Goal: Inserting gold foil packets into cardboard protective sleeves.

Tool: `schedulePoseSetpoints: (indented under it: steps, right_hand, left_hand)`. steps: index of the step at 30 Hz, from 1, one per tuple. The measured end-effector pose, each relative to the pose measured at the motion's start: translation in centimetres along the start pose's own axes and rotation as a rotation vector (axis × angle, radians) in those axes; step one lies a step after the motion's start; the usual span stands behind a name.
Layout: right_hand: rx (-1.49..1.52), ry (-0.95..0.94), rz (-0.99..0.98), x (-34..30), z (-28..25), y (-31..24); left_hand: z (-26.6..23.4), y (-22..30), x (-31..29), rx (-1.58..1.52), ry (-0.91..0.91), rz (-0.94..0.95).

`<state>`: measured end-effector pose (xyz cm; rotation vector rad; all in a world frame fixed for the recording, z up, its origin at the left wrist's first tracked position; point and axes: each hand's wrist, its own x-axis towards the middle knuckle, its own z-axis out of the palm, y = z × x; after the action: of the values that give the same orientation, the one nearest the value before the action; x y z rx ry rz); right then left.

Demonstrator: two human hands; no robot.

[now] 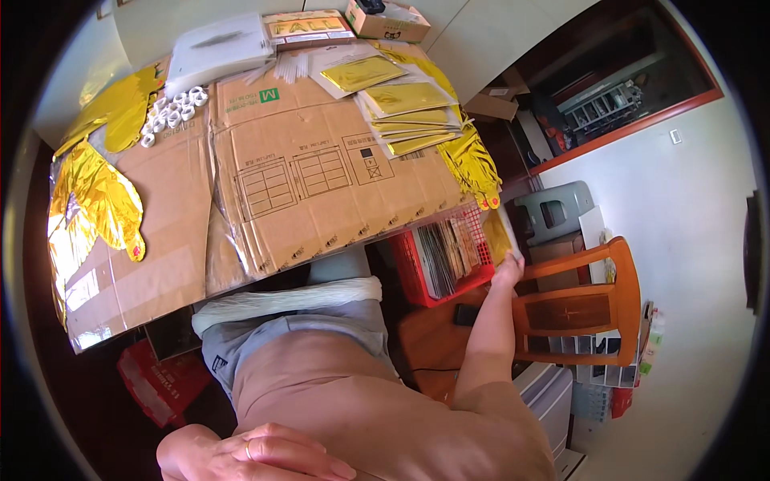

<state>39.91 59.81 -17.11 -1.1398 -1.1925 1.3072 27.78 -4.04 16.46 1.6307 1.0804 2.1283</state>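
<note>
At the right, beyond the table edge, my right hand (511, 268) pinches the near end of a flat gold packet (499, 235) in a clear sleeve. That packet is beside a red plastic basket (435, 298) filled with upright flat packets (449, 255). My left hand (273, 455), with a ring on one finger, lies against my brown shirt at the bottom; its fingers are loosely stretched out and no object shows in it. A stack of similar gold packets (413, 108) lies on the cardboard-covered table (297, 128), far from both hands.
Gold foil balloons (92, 204) drape over the table's left side, and more gold foil (472, 160) hangs at its right corner. White ribbon rolls (172, 111), clear bags (218, 52) and a small box (391, 20) occupy the back. A wooden chair (622, 301) and grey stool (553, 212) stand right.
</note>
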Motion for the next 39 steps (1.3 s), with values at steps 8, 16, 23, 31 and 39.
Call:
schedulePoseSetpoints:
  steps: [8, 16, 23, 31, 39]
  right_hand:
    - [-1.499, -0.383, -0.056, -1.6, -1.5, 10.1]
    - [-1.177, -0.488, -0.842, -18.7, 2.1, 3.7]
    - [-0.692, -1.248, -0.934, -33.2, 9.3, -1.4]
    - [-1.268, -1.604, -0.531, -35.5, 18.0, 4.7]
    - [-1.483, -1.679, -0.833, -39.8, 17.0, -0.2]
  left_hand:
    - [0.8, -1.6, 1.7, 0.045, -0.017, -0.044]
    - [0.6, -2.4, 0.2, 0.373, 0.333, 0.370]
    - [0.4, 0.8, -1.0, 0.444, 0.387, 0.463]
    - [2.7, 2.4, -6.6, 0.426, 0.450, 0.433]
    - [4.8, 3.5, -10.3, 0.418, 0.335, 0.411]
